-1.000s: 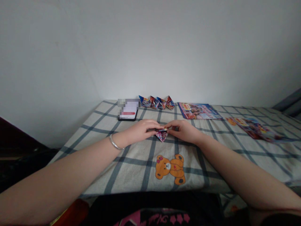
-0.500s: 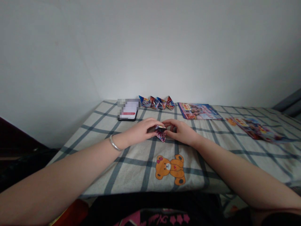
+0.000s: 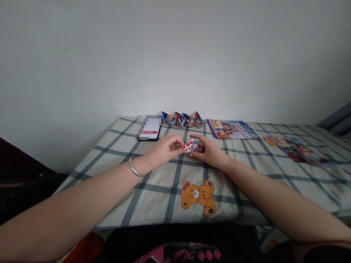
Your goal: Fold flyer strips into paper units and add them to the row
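Observation:
A small folded paper piece point(image 3: 189, 147), printed in red, white and blue, is held just above the checked cloth. My left hand point(image 3: 170, 148) pinches its left end between thumb and fingers. Around the right end curves my right hand point(image 3: 210, 150), thumb and index finger spread apart; whether its inner fingers touch the paper I cannot tell. Beyond the hands, several similar folded paper shapes point(image 3: 182, 119) stand in a row near the wall.
A phone point(image 3: 150, 128) with a lit screen lies left of the row. Two colourful printed booklets or sheets lie to the right, a nearer one point(image 3: 301, 151) and a farther one point(image 3: 233, 129). A bear figure point(image 3: 199, 197) decorates the tablecloth point(image 3: 153, 204) near its front edge.
The folded paper has turned, now lying sideways with its red lettering showing instead of pointing down. My right hand's fingers have opened away from it.

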`<state>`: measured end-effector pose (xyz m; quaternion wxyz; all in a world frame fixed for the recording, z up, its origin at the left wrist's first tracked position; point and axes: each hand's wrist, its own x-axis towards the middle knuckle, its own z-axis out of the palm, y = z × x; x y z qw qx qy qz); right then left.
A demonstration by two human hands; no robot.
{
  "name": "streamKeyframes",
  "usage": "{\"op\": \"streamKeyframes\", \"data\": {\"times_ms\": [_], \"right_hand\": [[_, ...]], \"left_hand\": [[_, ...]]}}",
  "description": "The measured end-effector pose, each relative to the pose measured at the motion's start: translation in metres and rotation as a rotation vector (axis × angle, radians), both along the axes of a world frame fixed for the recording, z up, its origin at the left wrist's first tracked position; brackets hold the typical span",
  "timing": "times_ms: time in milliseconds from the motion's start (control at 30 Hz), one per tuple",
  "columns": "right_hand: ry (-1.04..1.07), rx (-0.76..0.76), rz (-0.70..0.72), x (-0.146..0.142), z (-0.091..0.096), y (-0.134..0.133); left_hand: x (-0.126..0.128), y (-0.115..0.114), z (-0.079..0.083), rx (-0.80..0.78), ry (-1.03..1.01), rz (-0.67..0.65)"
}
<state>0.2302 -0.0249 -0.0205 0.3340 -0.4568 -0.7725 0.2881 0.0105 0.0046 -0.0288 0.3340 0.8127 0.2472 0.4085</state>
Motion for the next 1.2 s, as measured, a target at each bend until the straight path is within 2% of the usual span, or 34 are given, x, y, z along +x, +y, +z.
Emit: {"op": "streamKeyframes", "data": {"times_ms": [100,300,567,833,967,1200], "right_hand": [[0.022,0.0,0.0,-0.001,0.0,0.0],[0.055,0.004,0.009,-0.002,-0.003,0.0],[-0.203,0.167,-0.063,-0.002,0.006,-0.005],[-0.328,0.269,-0.077,0.006,0.01,-0.003],[-0.307,0.289,-0.077,0.009,0.007,0.001],[-0.153,0.257,-0.133,0.005,0.003,0.001]], "left_hand": [[0.002,-0.001,-0.004,-0.069,-0.026,-0.008],[0.004,-0.006,-0.001,-0.025,0.025,0.053],[0.004,-0.012,0.012,0.18,0.207,0.171],[0.0,-0.009,0.012,0.331,0.249,0.138],[0.0,-0.01,0.014,0.351,0.288,0.13],[-0.001,-0.011,0.015,0.389,0.316,0.289]]}}
